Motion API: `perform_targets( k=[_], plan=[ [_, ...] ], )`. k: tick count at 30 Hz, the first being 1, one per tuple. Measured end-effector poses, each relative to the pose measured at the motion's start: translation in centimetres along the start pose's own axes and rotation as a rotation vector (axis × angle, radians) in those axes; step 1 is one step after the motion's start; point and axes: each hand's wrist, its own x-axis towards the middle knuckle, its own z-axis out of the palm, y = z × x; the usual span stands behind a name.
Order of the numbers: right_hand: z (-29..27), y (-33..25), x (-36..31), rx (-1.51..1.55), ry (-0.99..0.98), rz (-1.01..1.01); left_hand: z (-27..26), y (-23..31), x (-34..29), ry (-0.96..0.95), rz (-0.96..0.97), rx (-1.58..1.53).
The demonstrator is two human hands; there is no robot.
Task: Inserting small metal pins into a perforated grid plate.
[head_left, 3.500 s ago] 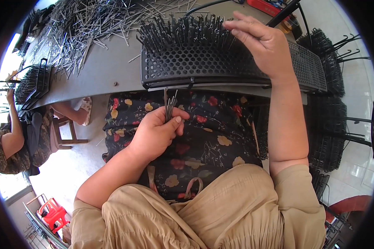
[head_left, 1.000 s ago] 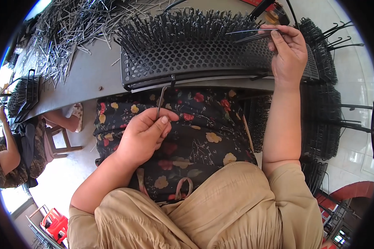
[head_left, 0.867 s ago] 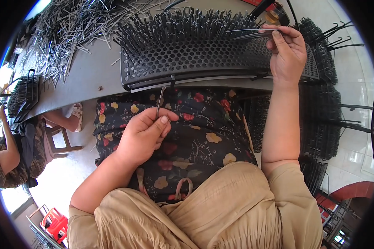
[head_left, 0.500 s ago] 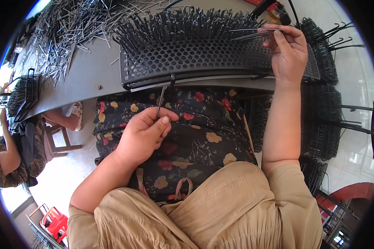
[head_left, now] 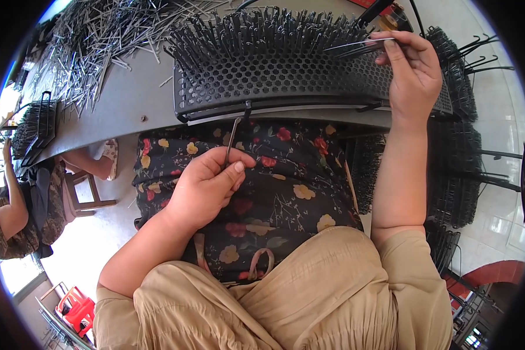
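Observation:
My left hand [head_left: 207, 185] is closed around a thin metal rod [head_left: 233, 135] with a small bent tip pointing up, held in front of my lap. My right hand [head_left: 411, 76] is raised at the right end of a black perforated rack [head_left: 274, 79]. Between its thumb and fingers it pinches several thin metal rods [head_left: 351, 48], whose free ends point left over the rack. Many dark rods with hooked tops [head_left: 262, 35] stand upright in the rack's holes.
A big pile of loose metal rods [head_left: 102, 49] covers the table's far left. Another rod-filled rack [head_left: 35, 131] stands at the left edge, beside a seated person [head_left: 32, 204]. More filled racks [head_left: 452, 163] hang on the right. A red plastic stool [head_left: 77, 309] is at lower left.
The view has shifted slightly. My right hand has moved a little up and right, its rods still pinched. My left hand keeps its hold on the single rod.

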Motion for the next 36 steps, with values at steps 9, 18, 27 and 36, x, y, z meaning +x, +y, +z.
perform_targets(
  k=[9, 18, 27, 36],
  plan=[
    [1.3, -1.3, 1.7, -0.195, -0.221, -0.004, 0.0, 0.1, -0.1, 0.002, 0.007, 0.007],
    [2.6, -2.6, 2.3, -0.316, -0.273, 0.072, 0.1, 0.1, -0.1, 0.004, 0.009, 0.028],
    [4.0, -3.5, 2.4, -0.4, -0.128, 0.22, 0.0, 0.1, -0.1, 0.034, -0.011, 0.018],
    [3.6, -2.1, 2.1, -0.367, -0.082, 0.136, 0.0, 0.2, -0.1, 0.042, -0.011, 0.031]
  ],
)
